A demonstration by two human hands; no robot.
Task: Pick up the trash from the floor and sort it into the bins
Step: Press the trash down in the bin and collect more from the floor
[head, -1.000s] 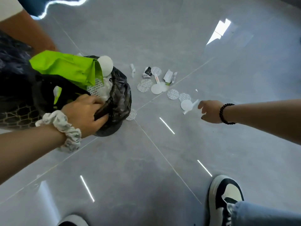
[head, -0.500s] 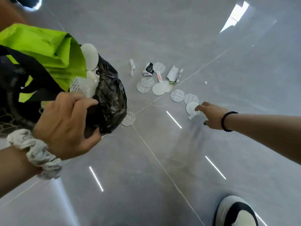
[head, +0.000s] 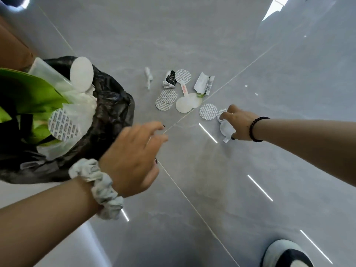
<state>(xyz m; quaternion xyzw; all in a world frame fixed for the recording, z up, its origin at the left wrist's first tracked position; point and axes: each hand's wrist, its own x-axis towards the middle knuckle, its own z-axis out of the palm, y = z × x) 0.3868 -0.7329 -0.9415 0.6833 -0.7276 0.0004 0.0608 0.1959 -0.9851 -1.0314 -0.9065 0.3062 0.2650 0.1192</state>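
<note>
From my head camera, my right hand [head: 238,123] is down at the floor on the right, fingers curled round a white disc [head: 226,130] with its tab hanging out, fingertips reaching onto a printed disc [head: 221,114] lying flat; the rest of the litter [head: 183,91] lies just left and farther off, and the black bag [head: 113,112] sits at the near left. My left hand [head: 134,157] hovers beside the bag's mouth with fingers loose, holding nothing. Flat discs on glossy tile may slide instead of lifting, I could drop the one I hold grabbing a second, and the unheld bag may slump and spill.
</note>
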